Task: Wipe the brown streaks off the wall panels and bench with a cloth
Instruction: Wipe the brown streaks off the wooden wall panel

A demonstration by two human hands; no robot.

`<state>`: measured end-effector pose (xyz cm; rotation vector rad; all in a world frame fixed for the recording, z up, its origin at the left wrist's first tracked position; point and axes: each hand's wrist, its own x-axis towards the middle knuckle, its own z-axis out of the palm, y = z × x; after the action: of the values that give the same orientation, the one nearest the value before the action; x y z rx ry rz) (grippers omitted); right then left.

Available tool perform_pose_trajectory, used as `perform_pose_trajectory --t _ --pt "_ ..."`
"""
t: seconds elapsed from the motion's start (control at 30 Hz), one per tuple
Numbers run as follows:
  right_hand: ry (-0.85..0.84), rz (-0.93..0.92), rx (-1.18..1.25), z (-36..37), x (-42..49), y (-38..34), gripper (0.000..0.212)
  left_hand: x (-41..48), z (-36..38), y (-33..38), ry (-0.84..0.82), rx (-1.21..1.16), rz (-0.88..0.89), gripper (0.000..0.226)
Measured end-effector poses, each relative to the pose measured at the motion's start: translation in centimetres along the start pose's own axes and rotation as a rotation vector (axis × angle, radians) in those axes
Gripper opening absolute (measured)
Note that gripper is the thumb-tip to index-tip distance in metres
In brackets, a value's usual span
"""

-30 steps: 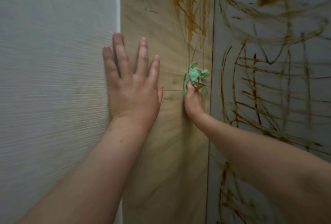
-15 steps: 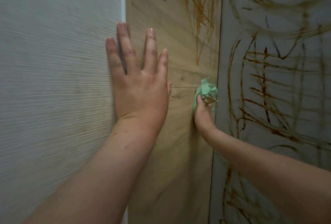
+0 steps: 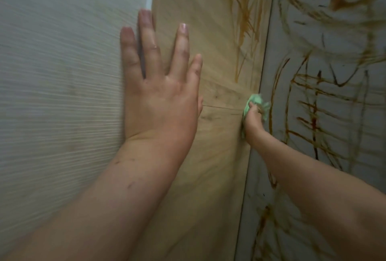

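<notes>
Wall fills the view: wood panel (image 3: 208, 177) runs up the middle, w/ both forearms crossing its lower part. L hand (image 3: 160, 102) is the nearer one, laid flat w/ fingers straight and spread. Its palm is on the wood panel's left side and the outer fingers lap onto the textured wall (image 3: 62, 72) left of it. It holds nothing and is prob. just bracing. Further up, R hand (image 3: 253, 120) sits at the wood panel's right edge, fingers curled tight round a bunched green cloth (image 3: 255, 102), pressing it on right by the seam w/ the grey panel (image 3: 344, 177). Brown streaks (image 3: 244, 20) on the wood panel lie above the cloth, long axis approx. up-down, so the next stroke prob. goes up along that edge. Denser scribbles (image 3: 309, 98) cover the grey panel, just right of the cloth, and look untouched. Nothing stands betw. cloth and marks, and L hand is well left of that path. Bench not in view. Motion blur makes faint smears hard to judge.
</notes>
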<state>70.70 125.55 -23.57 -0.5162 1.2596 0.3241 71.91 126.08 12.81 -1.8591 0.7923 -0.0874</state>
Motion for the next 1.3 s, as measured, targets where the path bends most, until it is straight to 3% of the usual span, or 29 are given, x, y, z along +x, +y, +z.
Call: perform_pose_trajectory --t 0.1,0.27,0.33,0.43,0.53,0.63,0.87,1.3 --pt "-0.094 -0.265 -0.123 0.6 0.5 -5.1 0.057 0.0 0.1 0.1 0.007 0.003 0.005 0.076" --pt "-0.09 -0.156 -0.05 1.5 0.7 -9.6 0.066 -0.1 -0.2 0.1 0.003 0.0 0.012 0.075" --pt "-0.096 -0.246 -0.108 2.6 -2.9 -9.9 0.073 -0.2 -0.5 -0.1 -0.004 -0.017 0.014 0.074" --pt "-0.25 -0.399 -0.199 2.6 -12.0 -8.5 0.091 -0.1 -1.0 -0.3 -0.023 -0.06 0.002 0.073" --pt "-0.416 -0.578 -0.35 1.1 -18.5 -7.1 0.081 0.1 -1.2 -0.2 -0.057 -0.059 0.012 0.072" --pt "-0.52 -0.585 -0.508 -0.6 -19.5 -8.0 0.066 0.0 -1.0 -0.2 -0.046 -0.081 0.0 0.072" --pt "-0.535 -0.542 -0.718 -1.7 -17.9 -9.0 0.069 0.1 -0.5 -0.5 -0.024 -0.128 -0.001 0.069" --pt "-0.473 -0.486 -0.684 -0.5 -19.1 -9.8 0.066 -0.3 -0.8 -0.4 -0.053 -0.085 0.004 0.071"
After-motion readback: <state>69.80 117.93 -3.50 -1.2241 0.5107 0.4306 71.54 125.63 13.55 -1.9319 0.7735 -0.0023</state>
